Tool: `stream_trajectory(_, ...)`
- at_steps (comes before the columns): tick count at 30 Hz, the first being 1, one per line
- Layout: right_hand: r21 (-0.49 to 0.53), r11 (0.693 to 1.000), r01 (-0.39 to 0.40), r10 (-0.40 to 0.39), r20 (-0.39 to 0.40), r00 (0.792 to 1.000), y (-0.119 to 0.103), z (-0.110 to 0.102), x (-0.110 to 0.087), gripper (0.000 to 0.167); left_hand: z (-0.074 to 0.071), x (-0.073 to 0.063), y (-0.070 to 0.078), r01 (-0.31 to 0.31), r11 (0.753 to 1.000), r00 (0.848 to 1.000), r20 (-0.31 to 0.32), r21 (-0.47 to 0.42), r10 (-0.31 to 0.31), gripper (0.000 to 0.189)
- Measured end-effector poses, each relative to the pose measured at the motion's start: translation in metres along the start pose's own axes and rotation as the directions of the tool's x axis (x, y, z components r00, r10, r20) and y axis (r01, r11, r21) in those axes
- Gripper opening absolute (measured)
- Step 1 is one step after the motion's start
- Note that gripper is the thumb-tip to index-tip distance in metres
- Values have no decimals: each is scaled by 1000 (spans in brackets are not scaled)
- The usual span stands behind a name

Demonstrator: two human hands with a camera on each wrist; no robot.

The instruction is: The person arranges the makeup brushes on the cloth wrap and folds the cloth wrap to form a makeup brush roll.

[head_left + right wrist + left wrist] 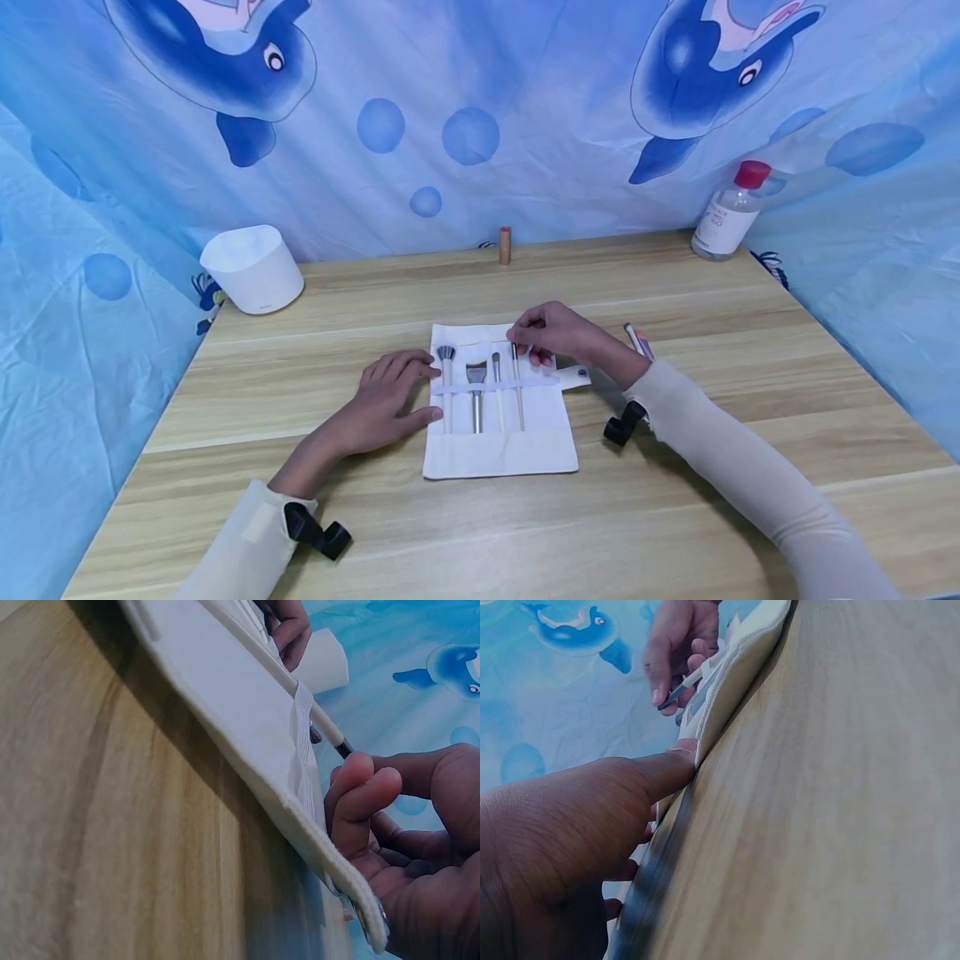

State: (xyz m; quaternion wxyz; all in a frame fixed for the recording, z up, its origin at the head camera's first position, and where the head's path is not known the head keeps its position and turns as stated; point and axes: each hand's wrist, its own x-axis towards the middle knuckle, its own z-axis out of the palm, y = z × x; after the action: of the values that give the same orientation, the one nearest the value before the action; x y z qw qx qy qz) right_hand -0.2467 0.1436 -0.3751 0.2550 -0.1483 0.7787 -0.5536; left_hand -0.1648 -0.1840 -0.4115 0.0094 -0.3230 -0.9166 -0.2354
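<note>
While the left hand [386, 408], fingers spread, touches the left edge of a white rectangular fabric roll [495, 460], the right hand [558, 329] pinches a slim, pale-handled brush [519, 402] in it by the dark tip. Both lie well in from the back edge of the wood-grain table [420, 533].

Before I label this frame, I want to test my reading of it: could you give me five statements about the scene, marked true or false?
1. The right hand pinches the rightmost brush on the white roll. True.
2. The snap strap sticks out on the roll's left. False: the snap strap sticks out on the right.
3. The left hand touches the roll's left edge. True.
4. The white container stands at the table's back right. False: the white container stands back left.
5. The bottle has a red cap. True.
</note>
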Motion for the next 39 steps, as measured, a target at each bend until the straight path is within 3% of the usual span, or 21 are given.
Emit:
stream_trajectory(13,-173,985,1,8,53,999,2,1,-8,28,1,0,-1,2,1000,1000,1,2,-2,55)
stream_trajectory(26,-221,975,34,-10,106,994,5,2,-9,29,2,0,-2,5,1000,1000,6,6,-5,56)
stream_trajectory(34,-382,922,59,-66,-5,998,-3,-4,-19,26,2,1,-1,4,1000,1000,7,9,-4,55)
stream_trajectory(39,-414,907,79,-118,-69,991,-12,-19,-29,26,2,1,-2,0,1000,1000,3,15,0,55)
